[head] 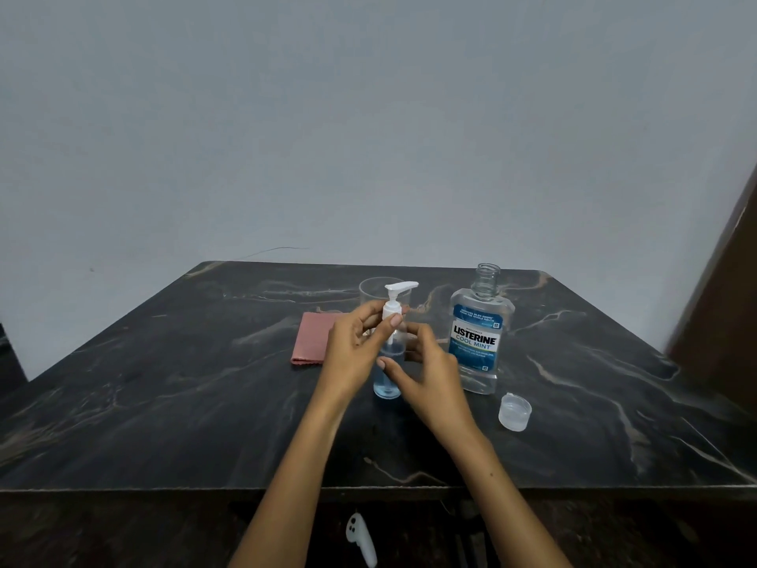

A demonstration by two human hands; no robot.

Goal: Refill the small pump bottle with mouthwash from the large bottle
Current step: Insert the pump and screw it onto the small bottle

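The small clear pump bottle (386,379) stands upright at the table's middle with blue liquid in it. Its white pump head (395,299) sits on top, nozzle pointing right. My left hand (355,346) pinches the white pump collar between thumb and fingers. My right hand (426,368) wraps around the bottle's body from the right. The large mouthwash bottle (479,342), clear with a blue label, stands uncapped just to the right and looks nearly empty. Its clear cap (515,412) rests on the table in front of it.
A clear drinking glass (370,291) stands behind the pump bottle. A folded pink cloth (311,338) lies to the left of my hands. The dark marble table (164,403) ends at a near edge below my forearms. A brown door edge (729,313) rises at far right.
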